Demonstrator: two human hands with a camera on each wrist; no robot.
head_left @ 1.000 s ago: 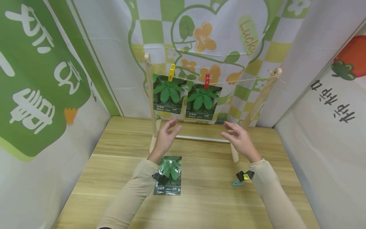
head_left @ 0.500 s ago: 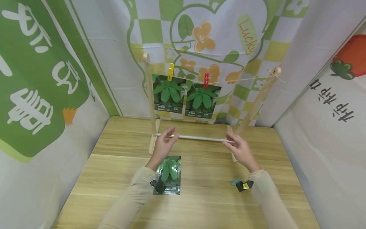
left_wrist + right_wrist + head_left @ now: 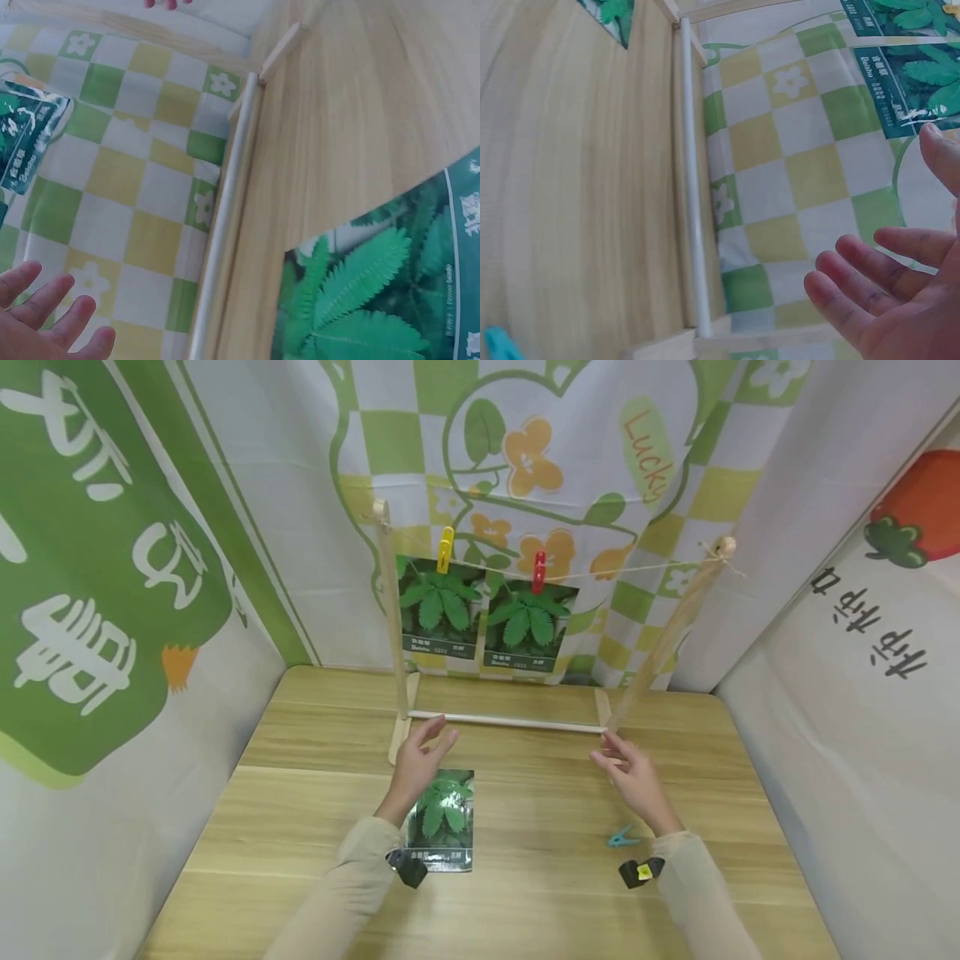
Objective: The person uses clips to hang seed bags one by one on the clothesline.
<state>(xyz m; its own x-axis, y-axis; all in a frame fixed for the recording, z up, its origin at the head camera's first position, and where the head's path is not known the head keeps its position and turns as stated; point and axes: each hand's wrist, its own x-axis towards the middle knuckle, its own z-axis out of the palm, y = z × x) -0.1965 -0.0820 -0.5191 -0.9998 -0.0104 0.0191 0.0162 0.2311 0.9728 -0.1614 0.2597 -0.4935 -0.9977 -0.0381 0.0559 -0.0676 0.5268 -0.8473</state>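
My left hand [image 3: 417, 768] holds nothing, its fingers loosely bent, beside the top of a glossy dark green card with a leaf picture [image 3: 444, 827] on the table. My right hand [image 3: 636, 781] is likewise empty and relaxed, near the right foot of a wooden rack [image 3: 395, 618]; in the right wrist view its fingers [image 3: 881, 277] are spread. A blue clothespin [image 3: 622, 837] lies on the table below that hand. On the rack's string, a yellow clothespin [image 3: 446, 552] and a red clothespin [image 3: 539, 573] hold two similar leaf cards, the left one [image 3: 438, 614] and the right one [image 3: 527, 625].
A white crossbar [image 3: 517, 722] joins the rack's feet just above the table [image 3: 540, 893]. Behind the rack hangs a checked green and yellow curtain [image 3: 393, 443]. Printed cloth walls [image 3: 847, 693] close in both sides.
Both hands have drawn back toward the person, from in front of the hanging cards to the near side of the crossbar. The cards, rack and clothespins stay where they were.
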